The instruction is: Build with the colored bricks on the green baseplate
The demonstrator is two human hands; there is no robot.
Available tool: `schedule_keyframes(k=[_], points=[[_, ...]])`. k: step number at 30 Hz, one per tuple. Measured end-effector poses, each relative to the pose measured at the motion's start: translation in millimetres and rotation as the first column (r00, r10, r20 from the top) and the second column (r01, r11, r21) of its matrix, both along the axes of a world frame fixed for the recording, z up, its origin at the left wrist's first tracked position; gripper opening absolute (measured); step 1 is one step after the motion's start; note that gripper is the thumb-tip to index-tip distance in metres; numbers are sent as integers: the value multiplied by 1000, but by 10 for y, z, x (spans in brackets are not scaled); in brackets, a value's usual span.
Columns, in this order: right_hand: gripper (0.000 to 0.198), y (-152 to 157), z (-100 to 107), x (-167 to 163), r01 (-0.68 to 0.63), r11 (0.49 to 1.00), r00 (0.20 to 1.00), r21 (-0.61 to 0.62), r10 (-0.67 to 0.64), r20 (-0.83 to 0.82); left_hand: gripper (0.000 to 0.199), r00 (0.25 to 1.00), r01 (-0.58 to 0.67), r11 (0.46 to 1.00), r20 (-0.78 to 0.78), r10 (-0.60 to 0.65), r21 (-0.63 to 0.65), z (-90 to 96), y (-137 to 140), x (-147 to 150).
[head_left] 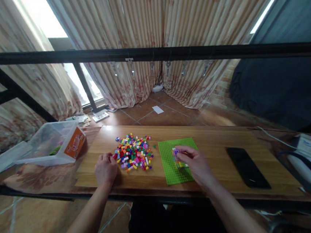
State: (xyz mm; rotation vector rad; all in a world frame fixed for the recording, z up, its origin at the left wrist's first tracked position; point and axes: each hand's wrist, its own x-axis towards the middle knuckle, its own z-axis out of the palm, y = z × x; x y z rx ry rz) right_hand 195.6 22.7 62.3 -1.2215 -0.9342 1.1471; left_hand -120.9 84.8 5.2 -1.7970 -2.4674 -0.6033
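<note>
A loose pile of small, many-coloured toy bricks [134,151] lies on the wooden board. My left hand [106,169] rests at the pile's left edge with its fingers curled in; whatever they may hold is hidden. A green studded baseplate [169,173] lies to the right of the pile. Over it, my right hand [194,160] pinches a small purple-and-white toy brick [176,152] between thumb and fingers. Beneath those fingers, several coloured bricks [179,164] sit on the baseplate, partly covered by the hand.
A black phone-like slab [247,168] lies on the wooden board [215,140] at right. A clear plastic bin [45,141] with an orange label stands at left. A dark metal rail [149,53] crosses in front of the curtains. A white cable [275,138] runs along the right end.
</note>
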Motion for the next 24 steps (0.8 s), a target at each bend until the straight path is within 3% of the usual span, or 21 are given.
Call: schedule_keyframes(k=[4,7,11,15,19,21,24], points=[[35,-165,-159,489,256,965,957,-54,-246,152,30,1000,-6,1000,-2,6,-6,18,1,14],[34,-195,-247,732,294,956,898,6,-278,340,30,1000,-12,1000,1,12,-13,38,-2,25],[30,-90,-269,730,184,974,772,129,-225,595,30,1000,-10,1000,0,10,-14,56,-7,34],[23,88,-255,605,43,980,519,194,-188,834,29,1000,-17,1000,-2,17,-15,56,-6,36],[24,216,-263,563,-82,980,307,182,-149,940,29,1000,-13,1000,3,13,-11,41,0,27],[25,246,-273,565,-139,979,239,146,-110,965,29,1000,-13,1000,1,13,-10,33,2,22],[27,257,-291,579,-192,974,203,121,-82,976,28,1000,-8,1000,4,8,-7,24,3,18]])
